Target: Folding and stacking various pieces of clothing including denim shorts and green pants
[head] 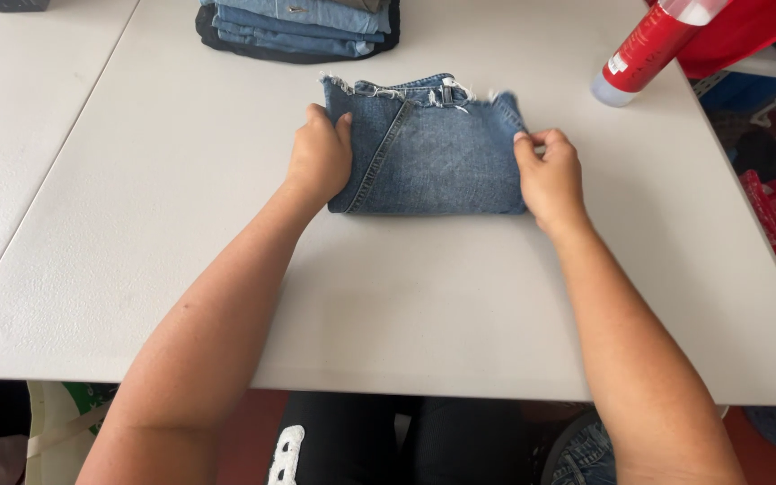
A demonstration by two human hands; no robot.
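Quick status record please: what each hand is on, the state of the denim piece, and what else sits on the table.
left hand: grips left edge of folded jeans
right hand: pinches right edge of folded jeans
folded jeans: flat, frayed hems at far edge
table: white
far edge: stack of folded denim
far right: red bottle, tilted

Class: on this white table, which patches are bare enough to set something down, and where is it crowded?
Bare: the near strip of the white table between the forearms, and the broad left part beside the left hand. Crowded: the far edge, where the folded blue denim piece, the stacked folded jeans and the lying red-and-white bottle sit; the right hand grips the denim.
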